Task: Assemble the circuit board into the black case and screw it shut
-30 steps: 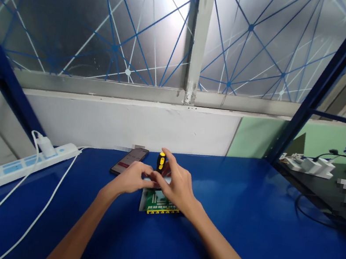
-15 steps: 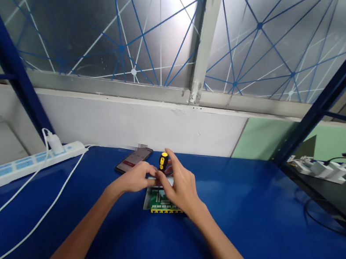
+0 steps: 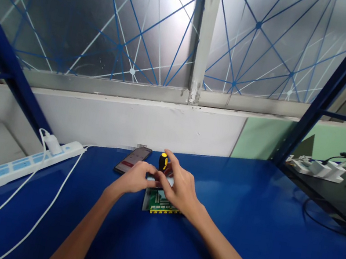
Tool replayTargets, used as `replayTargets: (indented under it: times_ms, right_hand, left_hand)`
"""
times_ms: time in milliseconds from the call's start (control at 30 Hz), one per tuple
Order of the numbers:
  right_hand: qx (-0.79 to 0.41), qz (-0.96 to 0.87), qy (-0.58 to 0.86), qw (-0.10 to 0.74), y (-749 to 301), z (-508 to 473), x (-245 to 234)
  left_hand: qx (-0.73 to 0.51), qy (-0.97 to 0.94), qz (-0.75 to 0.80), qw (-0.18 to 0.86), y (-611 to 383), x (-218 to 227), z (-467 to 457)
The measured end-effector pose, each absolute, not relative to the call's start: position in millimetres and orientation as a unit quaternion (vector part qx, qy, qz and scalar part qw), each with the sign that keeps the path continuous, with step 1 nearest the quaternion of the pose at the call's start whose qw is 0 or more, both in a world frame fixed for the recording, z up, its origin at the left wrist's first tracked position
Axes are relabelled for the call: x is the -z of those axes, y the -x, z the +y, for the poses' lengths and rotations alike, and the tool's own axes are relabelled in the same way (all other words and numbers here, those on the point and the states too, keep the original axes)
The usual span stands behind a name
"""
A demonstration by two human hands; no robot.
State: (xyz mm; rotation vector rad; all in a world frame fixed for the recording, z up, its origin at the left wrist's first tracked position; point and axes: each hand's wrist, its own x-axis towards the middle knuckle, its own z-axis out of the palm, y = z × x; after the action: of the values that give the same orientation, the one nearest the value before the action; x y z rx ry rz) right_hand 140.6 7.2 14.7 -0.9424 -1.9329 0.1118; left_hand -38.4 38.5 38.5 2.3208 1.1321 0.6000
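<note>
A small green circuit board [image 3: 160, 204] with a yellow-and-black front edge lies on the blue table [image 3: 243, 222]. A screwdriver with a black and yellow handle [image 3: 163, 161] stands upright over the board's far end. My right hand [image 3: 179, 186] pinches its shaft low down, the index finger raised beside the handle. My left hand [image 3: 134, 177] has its fingers curled, and the fingertips meet the right hand at the board's far edge. What the left fingers pinch is too small to make out.
A dark phone [image 3: 133, 159] lies just behind the hands. A white power strip [image 3: 24, 163] with a plugged charger and white cable sits at the left. Chargers and black cables [image 3: 318, 168] rest on a dark bench at right. A window wall stands behind.
The view shifted slightly. Both hands stay at the board with the screwdriver upright; the fingers moved only a little.
</note>
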Motion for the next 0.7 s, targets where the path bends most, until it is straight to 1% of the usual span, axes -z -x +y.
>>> replayTargets:
  times_ms: [200,500,700]
  right_hand:
    - [-0.036,-0.788,0.385,0.479,-141.5,7.9,-14.8]
    - [-0.032,-0.785,0.397,0.474,-141.3,7.8,-14.2]
    - [-0.034,-0.774,0.417,0.475,-139.8,6.9,-13.8]
  left_hand:
    - [-0.235,-0.846,0.399,0.264,36.1,-40.4,34.8]
    - [-0.22,-0.855,0.388,0.264,39.3,-35.3,37.9]
    - [-0.212,-0.858,0.399,0.245,37.7,-37.6,36.1]
